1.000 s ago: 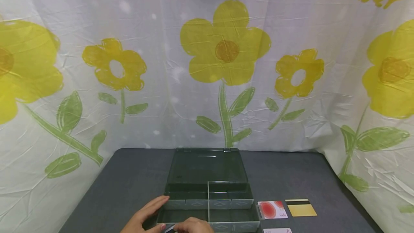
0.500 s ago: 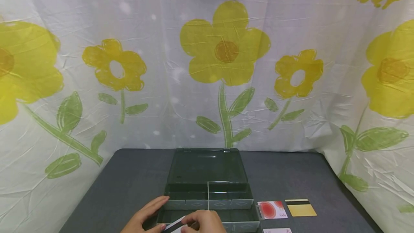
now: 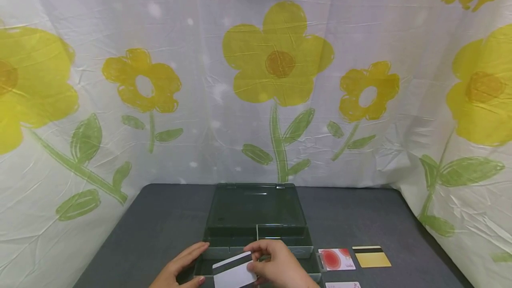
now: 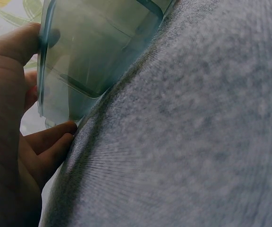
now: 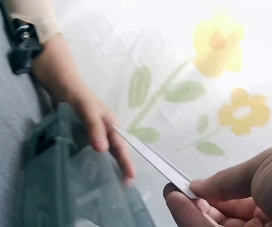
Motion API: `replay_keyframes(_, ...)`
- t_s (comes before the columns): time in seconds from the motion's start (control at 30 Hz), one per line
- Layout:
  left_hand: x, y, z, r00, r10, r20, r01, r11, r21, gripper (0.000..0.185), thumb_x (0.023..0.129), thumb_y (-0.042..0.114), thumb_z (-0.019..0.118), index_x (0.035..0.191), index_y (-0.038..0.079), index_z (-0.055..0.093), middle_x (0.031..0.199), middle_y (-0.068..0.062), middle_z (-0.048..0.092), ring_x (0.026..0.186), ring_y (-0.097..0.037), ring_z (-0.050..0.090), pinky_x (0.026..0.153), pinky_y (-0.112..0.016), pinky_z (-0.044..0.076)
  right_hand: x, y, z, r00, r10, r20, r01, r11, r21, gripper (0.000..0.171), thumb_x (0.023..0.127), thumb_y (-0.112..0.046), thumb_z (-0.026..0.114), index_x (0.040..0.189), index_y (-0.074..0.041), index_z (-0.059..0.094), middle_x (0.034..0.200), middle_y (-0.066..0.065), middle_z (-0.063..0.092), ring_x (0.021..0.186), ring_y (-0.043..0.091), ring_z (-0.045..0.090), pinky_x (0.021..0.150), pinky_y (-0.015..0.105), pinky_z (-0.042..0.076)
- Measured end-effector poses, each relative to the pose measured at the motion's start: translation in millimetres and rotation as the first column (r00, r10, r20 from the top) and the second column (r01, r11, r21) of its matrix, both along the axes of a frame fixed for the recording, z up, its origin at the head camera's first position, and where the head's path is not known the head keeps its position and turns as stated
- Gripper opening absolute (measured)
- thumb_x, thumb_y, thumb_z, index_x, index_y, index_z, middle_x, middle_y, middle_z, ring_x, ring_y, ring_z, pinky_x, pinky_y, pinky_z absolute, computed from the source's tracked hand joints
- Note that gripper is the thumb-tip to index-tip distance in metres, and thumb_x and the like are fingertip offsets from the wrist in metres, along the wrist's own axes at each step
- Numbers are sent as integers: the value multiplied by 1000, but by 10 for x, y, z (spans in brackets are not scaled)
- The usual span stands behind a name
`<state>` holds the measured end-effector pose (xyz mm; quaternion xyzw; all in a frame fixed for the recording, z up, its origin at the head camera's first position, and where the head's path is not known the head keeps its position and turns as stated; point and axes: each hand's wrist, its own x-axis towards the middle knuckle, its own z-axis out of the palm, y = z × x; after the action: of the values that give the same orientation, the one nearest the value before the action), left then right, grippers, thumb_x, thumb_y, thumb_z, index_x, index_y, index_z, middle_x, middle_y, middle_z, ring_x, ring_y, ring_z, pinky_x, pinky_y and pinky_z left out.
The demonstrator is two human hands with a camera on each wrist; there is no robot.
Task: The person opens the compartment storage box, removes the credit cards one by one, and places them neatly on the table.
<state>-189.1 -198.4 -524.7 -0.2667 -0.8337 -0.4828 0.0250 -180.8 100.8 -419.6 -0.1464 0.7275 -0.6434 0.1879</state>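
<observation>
Grey felt-like cloth covers the table (image 3: 160,221), and behind it hangs a white wrinkled curtain printed with yellow flowers (image 3: 280,57). On the cloth sits a dark green translucent plastic organiser box (image 3: 256,217), its lid laid back flat and its tray split by clear dividers into compartments. The left hand (image 3: 182,266) rests against the box's left front corner, fingers relaxed and nearly straight along the wall — the left wrist view shows the thumb and fingertips touching the plastic edge rather than wrapped round it. The right hand (image 3: 276,263) hovers over the front compartments and pinches a white plastic card with a dark magnetic stripe (image 3: 234,270) by its right edge, between thumb and curled fingers; the card is tilted and clear of the box. To the right on the cloth lie a white card with red circles (image 3: 337,259), a yellow card with a black stripe (image 3: 372,257), and part of another pale card (image 3: 343,285) at the bottom edge.

The likely trouble: the pinch takes only one edge of a slick card, so it could swivel or slip out. Its free corner could also catch a divider — and since the left hand only leans on the box, a knock might slide it along the cloth.
</observation>
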Motion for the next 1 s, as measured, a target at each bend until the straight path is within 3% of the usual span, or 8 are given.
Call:
replay_keyframes(0.07,-8,-4,-12,999,-18,-37,18,1000,2,60,89,18,66,143,14,41,143,-5,42,127,-5,38,90,-30,46,-25,95,32,1000,12,18,-11,999,-30,30,84,3,64,114,6,63,82,5,55,65,14,57,58,38,55)
replay_keyframes(0.2,-19,-15,-27,998,-42,-40,42,999,7,60,90,16,65,144,12,40,144,-6,41,128,-3,37,89,-29,46,-44,289,78,999,18,49,-15,998,-57,34,86,-2,64,119,7,60,86,6,56,67,14,57,62,39,56)
replay_keyframes(0.43,-8,-34,-22,998,-45,34,45,999,17,58,92,16,62,145,13,38,146,-8,39,128,0,35,90,-30,45,-32,655,67,995,14,102,-9,998,-56,39,90,-7,62,124,11,54,96,10,66,78,18,63,65,35,55)
replay_keyframes(0.83,21,-27,45,990,-21,137,26,999,-33,56,96,22,57,147,22,35,149,-2,35,128,3,32,91,-32,44,5,1287,165,979,-54,198,54,999,6,46,91,-14,63,128,9,51,93,3,62,75,14,56,70,33,53)
replay_keyframes(1.0,44,-9,71,983,-38,182,37,999,13,56,97,19,55,148,19,33,150,-6,32,127,6,31,92,-47,42,21,1583,145,976,-73,203,78,997,-14,43,93,-14,59,128,9,50,94,3,62,76,14,57,69,32,52)
